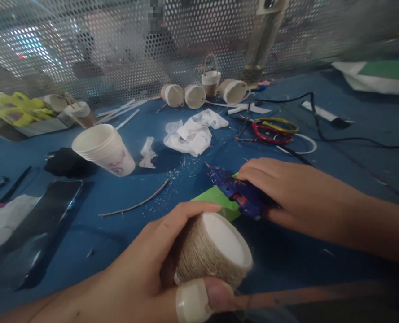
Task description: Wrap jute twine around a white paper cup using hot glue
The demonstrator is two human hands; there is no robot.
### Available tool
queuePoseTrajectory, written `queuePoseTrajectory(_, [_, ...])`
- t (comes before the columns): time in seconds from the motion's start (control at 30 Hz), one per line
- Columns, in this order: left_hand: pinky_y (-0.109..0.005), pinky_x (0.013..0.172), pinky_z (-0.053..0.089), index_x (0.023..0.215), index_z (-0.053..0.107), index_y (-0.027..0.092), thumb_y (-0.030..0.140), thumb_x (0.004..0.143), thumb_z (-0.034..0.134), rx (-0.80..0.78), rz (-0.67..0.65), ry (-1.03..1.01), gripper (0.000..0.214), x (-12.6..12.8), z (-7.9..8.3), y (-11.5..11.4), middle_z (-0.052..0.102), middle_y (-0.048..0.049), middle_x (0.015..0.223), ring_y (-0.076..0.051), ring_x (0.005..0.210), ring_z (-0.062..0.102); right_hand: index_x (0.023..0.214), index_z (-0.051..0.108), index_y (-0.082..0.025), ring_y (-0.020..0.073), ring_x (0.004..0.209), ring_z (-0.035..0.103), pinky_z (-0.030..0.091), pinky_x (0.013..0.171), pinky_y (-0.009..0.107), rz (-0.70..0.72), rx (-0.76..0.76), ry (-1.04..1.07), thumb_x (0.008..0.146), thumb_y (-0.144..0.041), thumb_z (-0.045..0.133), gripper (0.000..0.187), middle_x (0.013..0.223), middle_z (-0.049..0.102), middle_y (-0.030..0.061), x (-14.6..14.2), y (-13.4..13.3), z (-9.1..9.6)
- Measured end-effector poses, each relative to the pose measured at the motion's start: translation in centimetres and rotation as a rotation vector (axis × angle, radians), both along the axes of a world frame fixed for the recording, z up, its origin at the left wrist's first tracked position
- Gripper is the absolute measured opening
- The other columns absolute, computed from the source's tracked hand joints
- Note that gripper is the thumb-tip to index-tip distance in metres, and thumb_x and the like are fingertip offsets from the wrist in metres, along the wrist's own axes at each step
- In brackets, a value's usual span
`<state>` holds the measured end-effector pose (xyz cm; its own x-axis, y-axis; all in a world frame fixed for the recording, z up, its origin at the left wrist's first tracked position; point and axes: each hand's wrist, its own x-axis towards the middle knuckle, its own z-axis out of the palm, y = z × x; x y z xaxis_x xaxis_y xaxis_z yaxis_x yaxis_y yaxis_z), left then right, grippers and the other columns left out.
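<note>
My left hand (152,255) is wrapped round a paper cup (209,255) that is covered in brown twine. The cup lies tilted, its white round end facing up and to the right. A bandage (193,300) circles my left thumb, which presses near the cup's end. In my right hand (280,188) is a blue glue gun (241,190), its nozzle pointing to the upper left. Beneath the gun lies a bright green sheet (212,195), partly hidden by the gun and the cup. A blurred brownish strip (296,296) runs right from near my left thumb.
White paper cups (103,148) stand nested at the left, tilted. Crumpled white tissue (194,132), a thin twig (135,204) and red-handled scissors (269,133) lie on the blue table (101,251). Several wrapped cups (195,96) sit before the perforated metal screen (118,58). A black cable (354,146) crosses the right side.
</note>
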<state>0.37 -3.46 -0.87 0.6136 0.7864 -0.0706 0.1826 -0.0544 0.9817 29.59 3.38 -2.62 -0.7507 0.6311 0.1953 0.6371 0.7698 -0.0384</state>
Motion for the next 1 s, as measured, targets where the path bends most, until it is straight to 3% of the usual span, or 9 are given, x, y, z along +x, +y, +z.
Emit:
queuePoseTrajectory(0.23, [-0.024,0.071,0.062,0.143,0.061,0.037,0.019,0.088,0.081,-0.078,-0.009,0.0,0.061,0.1,0.1,0.0,0.079,0.0009,0.105,-0.02,0.085,0.075,0.109,0.065,-0.017,0.032,0.095,0.073,0.059,0.076,0.044,-0.007,0.005,0.008,0.081,-0.013,0.058,0.029,0.114,0.075,0.0161,0.2,0.0,-0.5])
queuePoseTrajectory(0.37, [-0.021,0.074,0.062,0.145,0.06,0.045,0.015,0.086,0.083,0.05,-0.011,0.0,0.07,-0.3,-0.3,0.1,0.079,0.0041,0.108,-0.019,0.088,0.075,0.115,0.063,-0.018,0.0328,0.105,0.072,0.059,0.083,0.046,-0.052,-0.011,-0.015,0.084,-0.007,0.055,0.034,0.122,0.073,0.0172,0.1,-0.6,-0.2])
queuePoseTrajectory(0.53, [-0.021,0.073,0.064,0.147,0.061,0.046,0.023,0.088,0.084,0.114,0.007,0.051,0.068,-0.6,-0.5,-0.1,0.08,0.0049,0.11,-0.019,0.087,0.077,0.116,0.064,-0.018,0.0332,0.108,0.071,0.06,0.086,0.047,-0.064,-0.057,-0.02,0.083,-0.007,0.055,0.036,0.126,0.071,0.0178,0.1,-0.7,0.1])
queuePoseTrajectory(0.73, [-0.026,0.081,0.068,0.142,0.07,0.047,0.039,0.081,0.09,0.163,0.117,0.208,0.064,-0.6,0.0,-0.3,0.083,0.0034,0.117,-0.026,0.1,0.08,0.114,0.065,-0.017,0.0345,0.1,0.071,0.06,0.076,0.048,0.023,-0.026,0.017,0.089,-0.018,0.053,0.028,0.12,0.072,0.0177,0.6,0.1,-0.6])
queuePoseTrajectory(0.87, [-0.026,0.075,0.069,0.143,0.07,0.048,0.044,0.081,0.092,0.155,0.091,0.21,0.067,-0.8,-0.2,-0.3,0.083,0.0023,0.121,-0.028,0.1,0.082,0.114,0.065,-0.017,0.0356,0.099,0.071,0.059,0.076,0.05,0.027,-0.006,0.034,0.089,-0.015,0.051,0.029,0.119,0.072,0.0189,0.6,0.0,-0.8])
queuePoseTrajectory(1.0, [-0.034,0.089,0.069,0.146,0.065,0.054,0.044,0.083,0.09,0.222,0.085,0.248,0.069,-1.1,-0.4,-0.5,0.081,0.0043,0.127,-0.028,0.105,0.08,0.113,0.066,-0.016,0.0353,0.098,0.07,0.06,0.078,0.053,0.006,-0.025,0.028,0.089,-0.014,0.051,0.029,0.119,0.071,0.0196,0.5,-0.1,-0.8])
